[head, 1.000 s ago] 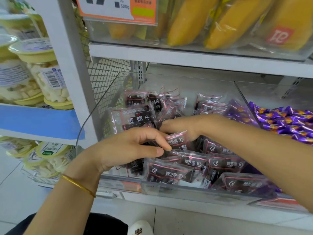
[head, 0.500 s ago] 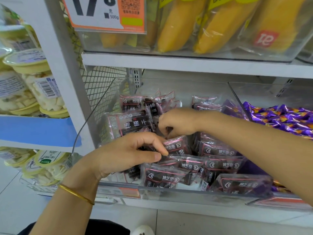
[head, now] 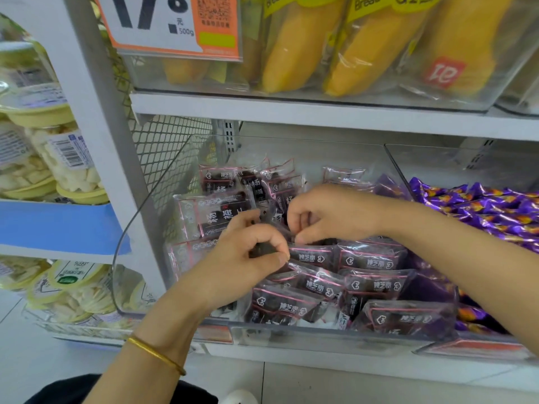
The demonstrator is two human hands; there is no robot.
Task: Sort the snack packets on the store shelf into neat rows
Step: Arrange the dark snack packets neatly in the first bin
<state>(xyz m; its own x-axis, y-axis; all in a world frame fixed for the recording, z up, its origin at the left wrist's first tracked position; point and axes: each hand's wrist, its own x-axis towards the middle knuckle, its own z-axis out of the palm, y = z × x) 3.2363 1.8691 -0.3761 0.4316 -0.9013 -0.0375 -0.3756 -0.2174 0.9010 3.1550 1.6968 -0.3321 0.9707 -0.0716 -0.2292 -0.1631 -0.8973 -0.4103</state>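
She has both hands deep in the clear bin [head: 291, 335]. The left hand [head: 245, 258] curls thumb and fingers around a dark packet [head: 264, 248], and the right hand [head: 326, 214], fingers bent in, seems to nip the same packet's far edge, just beyond the left fingertips. To my eye she is squaring this one up before laying it down. It would go best turned label-up, matched to the packets [head: 370, 262] lying flat just right of and below her fingers, then pressed edge to edge so nothing slides. Behind her fingers more packets stand upright and lean unevenly, so those likely need doing next. Well off past her right wrist lie purple candies [head: 481, 208]. On the shelf [head: 320, 110] above her knuckles sit yellow bread [head: 294, 48] and a price tag [head: 163, 24]. Left of her hands are a mesh panel [head: 163, 147] and jars [head: 64, 158].
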